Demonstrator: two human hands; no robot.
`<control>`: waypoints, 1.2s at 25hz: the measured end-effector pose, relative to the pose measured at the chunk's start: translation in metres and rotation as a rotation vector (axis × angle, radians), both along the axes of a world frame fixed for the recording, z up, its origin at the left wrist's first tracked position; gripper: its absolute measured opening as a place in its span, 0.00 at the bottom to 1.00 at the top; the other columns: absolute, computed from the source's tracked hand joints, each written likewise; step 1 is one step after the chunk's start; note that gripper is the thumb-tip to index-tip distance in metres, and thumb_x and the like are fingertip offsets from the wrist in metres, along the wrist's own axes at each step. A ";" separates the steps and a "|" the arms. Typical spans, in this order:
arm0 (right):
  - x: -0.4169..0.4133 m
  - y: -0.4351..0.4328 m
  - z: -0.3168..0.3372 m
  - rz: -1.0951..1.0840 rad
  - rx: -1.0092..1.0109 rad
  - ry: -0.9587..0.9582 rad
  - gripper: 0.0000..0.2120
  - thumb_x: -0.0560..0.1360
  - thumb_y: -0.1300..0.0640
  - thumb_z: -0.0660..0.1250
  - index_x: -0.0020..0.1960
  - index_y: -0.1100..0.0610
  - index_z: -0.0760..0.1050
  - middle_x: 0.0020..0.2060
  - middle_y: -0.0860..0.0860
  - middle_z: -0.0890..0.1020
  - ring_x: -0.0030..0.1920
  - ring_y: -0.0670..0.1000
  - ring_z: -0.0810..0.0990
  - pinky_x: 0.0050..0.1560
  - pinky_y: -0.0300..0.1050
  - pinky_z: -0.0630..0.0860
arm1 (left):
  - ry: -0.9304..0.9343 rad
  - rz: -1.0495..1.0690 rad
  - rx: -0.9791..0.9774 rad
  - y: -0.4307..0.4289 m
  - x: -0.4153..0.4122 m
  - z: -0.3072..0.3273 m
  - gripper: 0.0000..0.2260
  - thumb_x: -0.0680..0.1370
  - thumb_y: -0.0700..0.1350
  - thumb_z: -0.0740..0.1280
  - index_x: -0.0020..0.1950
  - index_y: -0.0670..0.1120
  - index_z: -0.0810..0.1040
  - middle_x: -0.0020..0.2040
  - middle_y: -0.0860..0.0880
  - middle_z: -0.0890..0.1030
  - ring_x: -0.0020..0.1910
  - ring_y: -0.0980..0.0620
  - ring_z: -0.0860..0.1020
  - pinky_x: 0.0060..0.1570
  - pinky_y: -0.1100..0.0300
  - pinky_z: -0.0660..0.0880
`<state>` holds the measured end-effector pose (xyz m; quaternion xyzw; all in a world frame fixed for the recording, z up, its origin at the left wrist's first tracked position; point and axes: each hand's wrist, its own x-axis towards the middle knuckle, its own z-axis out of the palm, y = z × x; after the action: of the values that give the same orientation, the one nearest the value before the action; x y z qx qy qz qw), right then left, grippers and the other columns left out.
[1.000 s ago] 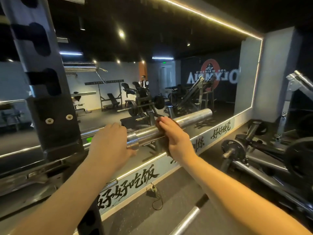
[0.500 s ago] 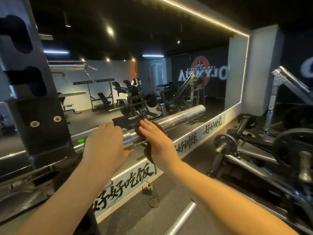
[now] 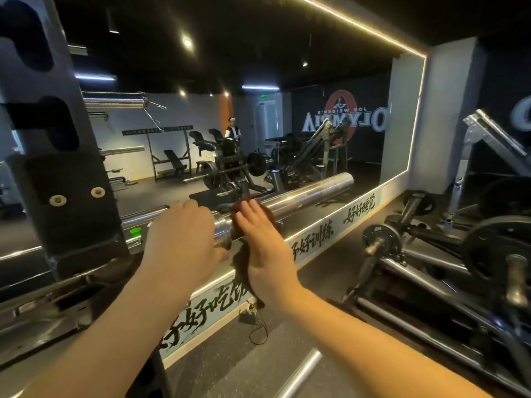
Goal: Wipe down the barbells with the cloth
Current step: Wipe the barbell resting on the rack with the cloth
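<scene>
I'm looking into a dim room with a near-black ceiling [image 3: 465, 12]. Light comes mainly from the warm LED strip [image 3: 359, 25] framing the mirror [image 3: 316, 156], plus small spotlights [image 3: 187, 42] and a cool tube [image 3: 260, 87] reflected in it. A bright glare streak runs along the chrome barbell [image 3: 310, 193]. The rack upright [image 3: 43, 110] at left is dark, soft and bowed by the wide lens; the machine [image 3: 488, 254] at right smears into shadow.
</scene>
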<state>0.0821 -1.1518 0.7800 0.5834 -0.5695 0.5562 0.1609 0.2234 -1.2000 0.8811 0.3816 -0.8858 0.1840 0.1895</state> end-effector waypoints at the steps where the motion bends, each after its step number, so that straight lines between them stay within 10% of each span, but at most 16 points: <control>1: -0.007 -0.001 0.000 0.028 -0.015 0.099 0.26 0.76 0.66 0.62 0.74 0.60 0.71 0.76 0.54 0.70 0.80 0.48 0.61 0.80 0.45 0.57 | -0.004 0.006 -0.004 0.001 -0.001 0.000 0.25 0.73 0.67 0.71 0.60 0.50 0.74 0.49 0.53 0.70 0.49 0.55 0.69 0.50 0.60 0.71; 3: -0.049 -0.003 0.002 0.033 -0.034 0.167 0.26 0.75 0.70 0.66 0.72 0.60 0.73 0.74 0.55 0.72 0.78 0.52 0.66 0.79 0.52 0.62 | -0.019 0.011 -0.014 0.001 -0.002 0.002 0.25 0.72 0.68 0.71 0.58 0.50 0.74 0.49 0.53 0.71 0.48 0.55 0.70 0.50 0.59 0.73; 9: -0.124 0.006 0.034 -0.290 0.061 -0.494 0.29 0.78 0.74 0.62 0.75 0.54 0.71 0.76 0.48 0.71 0.79 0.47 0.61 0.80 0.57 0.58 | -0.038 -0.010 -0.023 0.005 0.001 0.004 0.25 0.74 0.67 0.70 0.59 0.50 0.76 0.50 0.52 0.74 0.49 0.54 0.72 0.52 0.59 0.73; 15: 0.008 0.002 0.006 -0.049 0.009 -0.038 0.28 0.75 0.68 0.67 0.74 0.57 0.72 0.76 0.47 0.67 0.79 0.40 0.57 0.79 0.38 0.52 | -0.049 -0.003 0.008 0.002 0.004 0.006 0.25 0.73 0.66 0.72 0.59 0.50 0.76 0.51 0.52 0.74 0.50 0.54 0.71 0.51 0.59 0.71; 19: -0.025 0.001 0.008 0.107 -0.010 0.133 0.24 0.76 0.66 0.64 0.72 0.62 0.74 0.74 0.56 0.72 0.78 0.51 0.65 0.79 0.51 0.62 | -0.062 -0.011 0.089 -0.005 0.002 0.015 0.25 0.70 0.70 0.71 0.52 0.51 0.78 0.46 0.52 0.77 0.46 0.54 0.75 0.48 0.57 0.77; 26: -0.090 -0.007 0.021 -0.199 -0.013 -0.400 0.24 0.79 0.71 0.62 0.72 0.55 0.74 0.73 0.42 0.71 0.75 0.39 0.64 0.79 0.54 0.61 | -0.005 -0.010 0.380 -0.012 0.001 0.020 0.20 0.75 0.66 0.70 0.45 0.49 0.77 0.41 0.48 0.80 0.40 0.50 0.79 0.44 0.54 0.80; 30: -0.014 -0.008 0.004 -0.107 -0.028 -0.051 0.29 0.74 0.73 0.69 0.73 0.59 0.73 0.75 0.48 0.69 0.79 0.45 0.61 0.80 0.48 0.58 | 0.051 0.010 0.338 -0.012 0.001 0.011 0.24 0.74 0.67 0.70 0.56 0.48 0.78 0.47 0.49 0.78 0.47 0.51 0.77 0.51 0.53 0.79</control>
<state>0.0679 -1.1596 0.7835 0.5355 -0.5958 0.5695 0.1841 0.2248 -1.2121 0.8921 0.4172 -0.8970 0.0236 0.1439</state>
